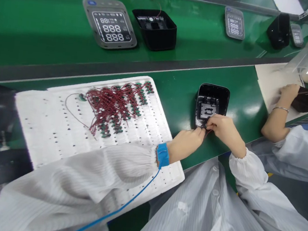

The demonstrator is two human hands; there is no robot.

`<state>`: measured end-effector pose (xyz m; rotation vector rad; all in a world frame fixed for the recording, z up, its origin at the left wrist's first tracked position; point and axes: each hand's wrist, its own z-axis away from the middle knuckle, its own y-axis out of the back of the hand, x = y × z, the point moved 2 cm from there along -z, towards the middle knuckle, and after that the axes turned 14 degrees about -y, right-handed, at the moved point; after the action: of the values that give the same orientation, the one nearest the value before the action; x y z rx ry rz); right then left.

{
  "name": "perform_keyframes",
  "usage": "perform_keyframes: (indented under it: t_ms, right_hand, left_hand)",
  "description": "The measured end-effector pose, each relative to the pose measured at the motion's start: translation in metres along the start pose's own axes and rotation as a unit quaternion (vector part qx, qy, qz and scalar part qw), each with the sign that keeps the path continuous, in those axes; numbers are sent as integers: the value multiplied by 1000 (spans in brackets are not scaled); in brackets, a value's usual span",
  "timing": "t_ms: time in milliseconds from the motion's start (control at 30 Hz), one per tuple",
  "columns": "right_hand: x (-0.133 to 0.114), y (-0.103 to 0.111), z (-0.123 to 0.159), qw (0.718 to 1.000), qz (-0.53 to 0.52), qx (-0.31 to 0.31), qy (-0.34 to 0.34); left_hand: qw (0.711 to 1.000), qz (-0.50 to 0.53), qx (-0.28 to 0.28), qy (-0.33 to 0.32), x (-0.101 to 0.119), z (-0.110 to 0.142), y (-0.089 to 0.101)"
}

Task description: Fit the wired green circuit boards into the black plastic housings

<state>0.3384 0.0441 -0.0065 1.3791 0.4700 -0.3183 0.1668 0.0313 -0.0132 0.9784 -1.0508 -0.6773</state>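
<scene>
A black plastic housing [213, 97] lies open side up on the green bench, a grey part inside it. My left hand [186, 142] and my right hand [222, 127] meet at its near edge, fingertips pinched together on a small part with a thin red wire that is mostly hidden. A blue wrist strap [163, 155] with a blue coiled lead sits on my left wrist. To the left, a white foam tray [57, 134] carries a tangle of red wires with green connectors [116, 104].
On the green conveyor [41, 32] behind lie a grey display panel [109, 23], a black housing [155, 28], another display panel [234, 23] and further black parts. A co-worker's arm [280, 115] in a white sleeve works at the right on a beige mat.
</scene>
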Motion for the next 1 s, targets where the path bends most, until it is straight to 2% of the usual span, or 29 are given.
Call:
perform_keyframes:
  t_ms: [233,400,500,733,1000]
  right_hand:
    - [2,0,-13,999,5,-16,-49]
    - [0,9,-18,995,47,-75,-51]
    - [-6,14,-17,989,85,-95,-75]
    - [-21,5,-8,984,153,-53,-80]
    - [-47,16,-13,936,328,-73,-108]
  left_hand:
    - [1000,11,11,-6,-2,-2,-4]
    - [1000,2,10,-3,-1,-2,0]
    - [1000,-1,11,-2,0,-1,2]
    - [999,-10,25,-17,1,-1,1]
    - [999,-25,23,-13,0,-1,0]
